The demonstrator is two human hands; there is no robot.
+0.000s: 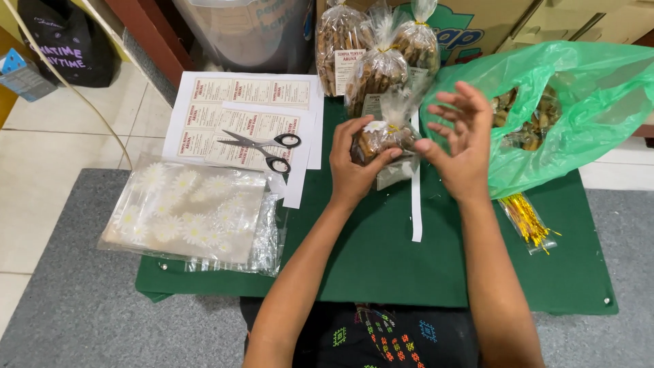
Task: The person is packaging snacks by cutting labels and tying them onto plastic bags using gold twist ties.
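Three tied cookie bags (371,61) stand done; left hand (354,160) grips a fourth bag (383,138), right hand (460,140) spread wide beside it; many empty flower bags (187,211) wait.

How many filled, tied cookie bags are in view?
4. Three stand at the table's far edge: left bag, middle bag, right bag. The fourth bag is held in the left hand, the right hand touching it. Others may be hidden.

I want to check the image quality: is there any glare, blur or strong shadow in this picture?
Head view: light is even, shadows soft. Glare sits on the stack of daisy-print bags and the green plastic bag. The right hand looks slightly motion-blurred; the left hand and the scissors are sharp.
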